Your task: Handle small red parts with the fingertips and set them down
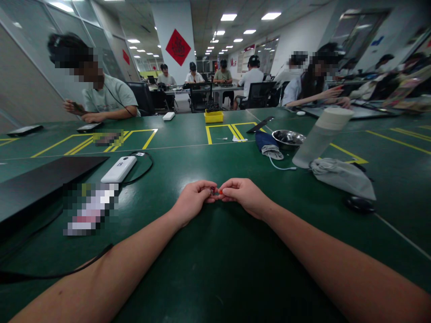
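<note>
Bare forearms (134, 253) stretch over the green table (222, 273). The left hand (193, 197) has a narrow grip on a small metallic-looking piece (212, 191); the right hand (245, 195) pinches an orange piece (220, 191) just beside it. Best brace the left and adjust gently with the right.
</note>
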The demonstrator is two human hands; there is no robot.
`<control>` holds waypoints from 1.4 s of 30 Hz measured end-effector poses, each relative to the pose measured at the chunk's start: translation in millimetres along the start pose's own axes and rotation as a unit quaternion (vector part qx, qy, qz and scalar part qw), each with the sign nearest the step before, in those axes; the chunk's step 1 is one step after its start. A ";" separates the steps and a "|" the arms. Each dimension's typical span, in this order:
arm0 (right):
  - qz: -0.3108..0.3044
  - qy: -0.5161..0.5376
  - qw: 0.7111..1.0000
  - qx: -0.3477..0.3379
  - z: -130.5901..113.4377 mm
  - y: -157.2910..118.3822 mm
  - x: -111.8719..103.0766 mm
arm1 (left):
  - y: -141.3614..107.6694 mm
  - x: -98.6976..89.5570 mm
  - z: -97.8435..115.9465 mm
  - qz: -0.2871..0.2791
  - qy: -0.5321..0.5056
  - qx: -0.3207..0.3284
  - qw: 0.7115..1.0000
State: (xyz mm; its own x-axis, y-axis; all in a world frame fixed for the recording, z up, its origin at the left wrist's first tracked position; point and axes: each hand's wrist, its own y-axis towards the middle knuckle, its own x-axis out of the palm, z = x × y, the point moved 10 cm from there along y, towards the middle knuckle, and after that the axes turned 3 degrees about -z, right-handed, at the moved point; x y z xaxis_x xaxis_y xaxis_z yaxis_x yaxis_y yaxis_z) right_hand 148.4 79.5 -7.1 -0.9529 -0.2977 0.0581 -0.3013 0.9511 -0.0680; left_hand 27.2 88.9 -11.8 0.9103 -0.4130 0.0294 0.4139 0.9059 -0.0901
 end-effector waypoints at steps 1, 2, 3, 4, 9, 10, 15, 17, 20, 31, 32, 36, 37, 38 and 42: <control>0.000 0.005 1.000 0.003 0.6 0.2 0.3 | 0.1 -0.7 0.0 0.002 0.003 0.002 1.000; -0.001 0.009 1.000 0.004 0.9 0.3 0.7 | 0.1 -1.3 0.4 0.004 0.007 0.005 1.000; -0.002 0.011 1.000 0.004 0.8 0.3 1.2 | -0.1 -1.7 1.1 0.005 0.012 0.008 1.000; -0.003 0.012 1.000 0.004 0.7 0.2 1.6 | -0.3 -1.8 1.8 0.004 0.018 0.012 1.000; -0.018 0.004 1.000 -0.004 -1.8 -1.1 3.2 | -0.8 1.1 1.7 -0.015 0.001 0.005 1.000; -0.020 0.002 1.000 -0.009 -2.6 -1.2 2.9 | -1.0 1.6 1.1 -0.018 -0.016 -0.002 1.000; -0.018 -0.001 1.000 -0.023 -3.4 -0.8 0.2 | -2.7 5.1 2.5 -0.034 -0.057 -0.013 0.998; -0.016 0.001 1.000 -0.019 -2.6 -0.9 0.2 | -3.1 6.1 4.7 -0.041 -0.037 -0.001 0.998; -0.020 0.006 1.000 -0.014 -2.3 -1.3 2.3 | -3.5 6.0 6.7 -0.047 0.008 0.018 0.999; -0.011 0.011 1.000 -0.006 -1.4 -1.2 0.4 | -3.2 5.1 3.8 -0.041 -0.002 0.005 0.999; -0.009 0.008 1.000 -0.005 -1.3 -1.1 0.4 | -2.7 5.0 3.4 -0.040 -0.005 0.005 0.999; -0.006 0.001 1.000 -0.016 -3.0 -0.3 0.0 | -0.6 2.6 1.0 -0.029 -0.024 0.004 0.999; -0.005 -0.001 1.000 -0.019 -3.5 -0.1 -0.4 | -0.3 1.6 0.7 -0.024 -0.029 0.006 0.999; -0.004 -0.004 1.000 -0.022 -4.0 0.0 -0.9 | -0.2 1.1 0.4 -0.021 -0.031 0.006 0.999; -0.014 -0.019 0.999 -0.028 -5.3 -0.5 -0.2 | -1.5 4.5 1.3 -0.036 -0.014 0.007 0.999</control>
State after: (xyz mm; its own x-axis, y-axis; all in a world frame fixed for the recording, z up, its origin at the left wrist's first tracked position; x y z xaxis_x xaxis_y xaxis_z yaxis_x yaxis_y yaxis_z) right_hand 148.9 79.5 -1.7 -0.9449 -0.3267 0.0203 -0.3269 0.9450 -0.0102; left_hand 30.7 85.7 -10.2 0.8778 -0.4749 0.0625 0.4785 0.8750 -0.0735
